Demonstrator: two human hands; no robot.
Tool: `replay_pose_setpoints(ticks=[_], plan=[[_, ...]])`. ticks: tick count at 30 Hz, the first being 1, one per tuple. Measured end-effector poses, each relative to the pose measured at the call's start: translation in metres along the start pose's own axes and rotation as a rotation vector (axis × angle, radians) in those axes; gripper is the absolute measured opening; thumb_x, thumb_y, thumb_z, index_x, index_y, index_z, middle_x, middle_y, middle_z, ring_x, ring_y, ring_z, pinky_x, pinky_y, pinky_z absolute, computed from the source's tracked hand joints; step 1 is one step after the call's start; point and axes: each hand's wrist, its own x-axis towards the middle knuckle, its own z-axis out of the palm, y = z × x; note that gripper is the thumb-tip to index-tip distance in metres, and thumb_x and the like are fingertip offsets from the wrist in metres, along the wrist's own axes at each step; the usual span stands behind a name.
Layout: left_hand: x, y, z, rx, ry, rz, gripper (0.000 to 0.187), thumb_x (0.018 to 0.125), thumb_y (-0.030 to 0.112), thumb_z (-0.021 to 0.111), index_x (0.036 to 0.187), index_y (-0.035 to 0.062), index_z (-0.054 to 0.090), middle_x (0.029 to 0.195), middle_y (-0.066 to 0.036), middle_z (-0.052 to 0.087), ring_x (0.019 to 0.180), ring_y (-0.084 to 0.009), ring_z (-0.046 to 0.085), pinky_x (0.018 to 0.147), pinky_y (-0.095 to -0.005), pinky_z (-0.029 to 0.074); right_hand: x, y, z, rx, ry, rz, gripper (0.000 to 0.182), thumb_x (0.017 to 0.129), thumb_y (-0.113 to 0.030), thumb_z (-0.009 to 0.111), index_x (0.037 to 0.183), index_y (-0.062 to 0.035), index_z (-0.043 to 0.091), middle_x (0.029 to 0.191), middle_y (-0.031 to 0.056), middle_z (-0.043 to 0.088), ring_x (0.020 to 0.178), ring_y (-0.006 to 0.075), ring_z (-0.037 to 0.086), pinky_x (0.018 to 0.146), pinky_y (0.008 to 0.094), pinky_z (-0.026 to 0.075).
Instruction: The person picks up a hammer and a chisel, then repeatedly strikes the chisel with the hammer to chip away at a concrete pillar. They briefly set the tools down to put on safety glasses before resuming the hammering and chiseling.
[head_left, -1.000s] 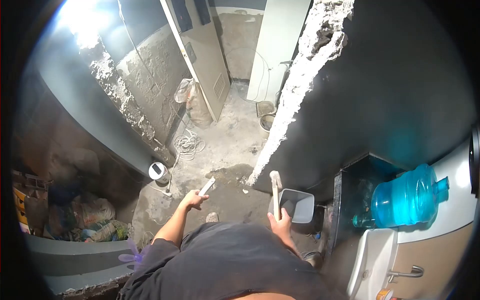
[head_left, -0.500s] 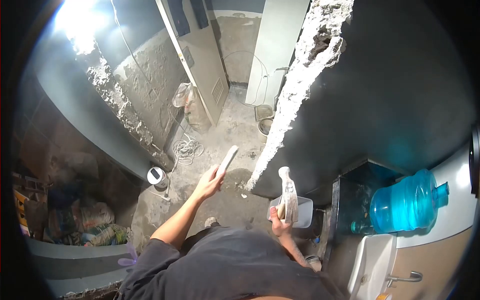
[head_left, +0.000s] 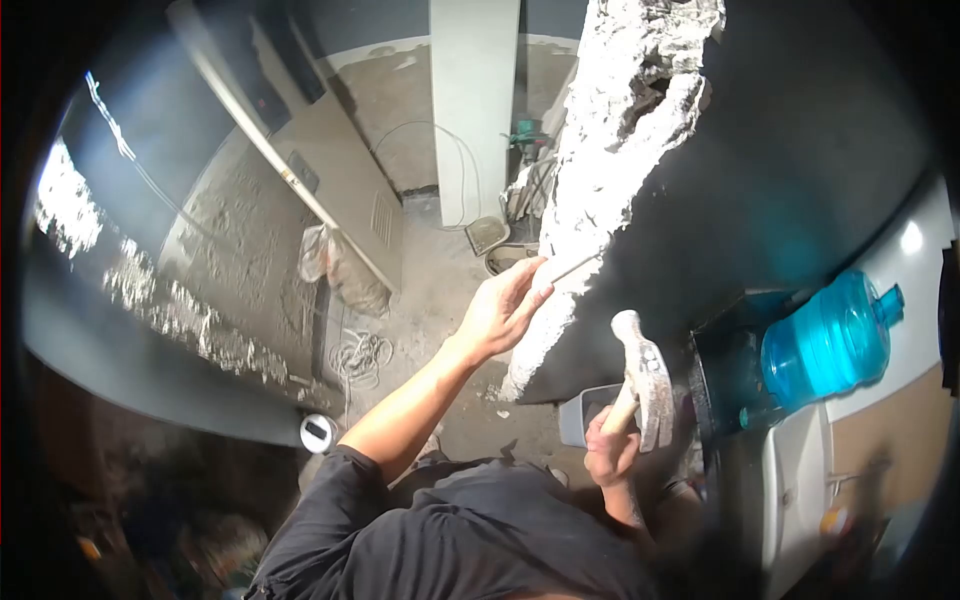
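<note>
My left hand (head_left: 498, 312) is closed on a slim chisel (head_left: 574, 268), its far end against the rough, broken white edge (head_left: 590, 215) of the dark wall. Part of the chisel is hidden by my fingers. Lower and to the right, my right hand (head_left: 610, 452) grips the wooden handle of a claw hammer (head_left: 648, 385). The hammer's head points up, whitened by dust, apart from the chisel. Behind it, a pale plastic tub (head_left: 575, 418) rests near the foot of the wall.
A blue water jug (head_left: 825, 335) lies by a white sink (head_left: 795, 490) on my right. Coiled cable (head_left: 360, 358), a filled sack (head_left: 350, 275) and a white bucket (head_left: 318, 433) are on the left. A dustpan (head_left: 487, 236) lies farther ahead, near a leaning white panel (head_left: 472, 120).
My left hand has moved up and right, bringing the chisel to the wall edge. My right hand has shifted right with the hammer. The view has turned slightly.
</note>
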Motion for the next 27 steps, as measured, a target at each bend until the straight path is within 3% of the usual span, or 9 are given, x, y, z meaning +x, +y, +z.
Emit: replay_pose_setpoints(ticks=[4,8,11,13,15,19,22,23,27], plan=[[0.012,-0.019,-0.026,0.021,-0.107,0.037,0.035,0.1,0.021,0.062,0.128,-0.0004,0.058,0.089,-0.016,0.067,0.074,-0.0186,0.061,0.072,-0.0317,0.05,0.032,-0.058,0.071,0.273,0.301,0.127,0.058,0.102,-0.057,0.045,0.103,0.0015,0.046,0.081,0.0093,0.05,0.062,0.0125,0.048,0.054,0.0257,0.04],[0.019,-0.012,-0.039,0.024,-0.119,0.043,0.034,0.1,0.026,0.061,0.124,0.002,0.061,0.065,-0.013,0.058,0.055,-0.0184,0.051,0.057,-0.036,0.044,0.057,-0.084,0.094,0.072,0.336,0.142,0.055,0.104,-0.054,0.042,0.106,0.0011,0.045,0.08,0.009,0.049,0.06,0.0134,0.048,0.055,0.0262,0.041],[0.019,0.008,-0.045,0.064,-0.181,-0.072,0.031,0.103,0.021,0.06,0.122,-0.0029,0.061,0.072,-0.009,0.062,0.065,-0.0077,0.054,0.061,-0.0283,0.045,0.07,-0.106,0.098,0.02,0.365,0.198,0.056,0.104,-0.053,0.04,0.099,0.0013,0.048,0.081,0.0118,0.053,0.061,0.0149,0.05,0.053,0.0268,0.04],[0.018,0.01,-0.041,0.017,-0.107,0.015,0.029,0.102,0.022,0.06,0.12,-0.0019,0.062,0.061,-0.006,0.054,0.054,-0.0076,0.045,0.052,-0.0303,0.038,0.078,-0.124,0.105,-0.014,0.445,0.012,0.058,0.104,-0.053,0.039,0.098,0.0026,0.05,0.081,0.0131,0.053,0.062,0.0162,0.05,0.052,0.0272,0.04],[0.018,0.017,-0.043,0.07,-0.163,-0.111,0.031,0.1,0.026,0.06,0.121,0.0029,0.062,0.064,-0.018,0.061,0.056,-0.0328,0.062,0.058,-0.041,0.048,0.097,-0.127,0.098,-0.025,0.298,-0.467,0.055,0.104,-0.051,0.038,0.098,0.0024,0.047,0.081,0.0124,0.051,0.06,0.0191,0.048,0.051,0.0278,0.041],[0.017,0.024,-0.043,0.05,-0.153,-0.124,0.03,0.1,0.026,0.058,0.119,0.003,0.061,0.065,-0.019,0.061,0.057,-0.0346,0.063,0.057,-0.0417,0.048,0.105,-0.128,0.096,-0.176,0.313,-0.386,0.053,0.105,-0.052,0.035,0.097,-0.0006,0.047,0.077,0.0091,0.05,0.055,0.0163,0.044,0.05,0.0265,0.036],[0.013,0.019,-0.036,0.019,-0.097,-0.093,0.029,0.101,0.025,0.059,0.118,0.0015,0.062,0.06,-0.014,0.057,0.052,-0.0255,0.055,0.053,-0.0384,0.043,0.095,-0.116,0.098,-0.197,0.354,0.348,0.037,0.108,-0.036,0.04,0.097,-0.0037,0.054,0.073,0.0019,0.05,0.054,0.0082,0.042,0.05,0.0217,0.034],[0.013,0.017,-0.034,-0.011,-0.053,-0.076,0.029,0.101,0.023,0.06,0.118,-0.0004,0.063,0.056,-0.01,0.052,0.047,-0.0166,0.047,0.049,-0.0348,0.038,0.091,-0.112,0.101,-0.125,0.413,0.347,0.038,0.108,-0.036,0.038,0.095,-0.0034,0.053,0.074,0.0016,0.049,0.054,0.0085,0.042,0.05,0.021,0.034],[0.014,0.017,-0.034,0.01,-0.018,-0.003,0.027,0.101,0.022,0.06,0.115,-0.0002,0.063,0.058,-0.012,0.055,0.047,-0.0201,0.051,0.049,-0.0366,0.039,0.092,-0.123,0.096,-0.01,0.415,0.113,0.048,0.107,-0.041,0.034,0.09,0.0012,0.048,0.075,0.0068,0.049,0.056,0.0144,0.046,0.049,0.0273,0.037]])
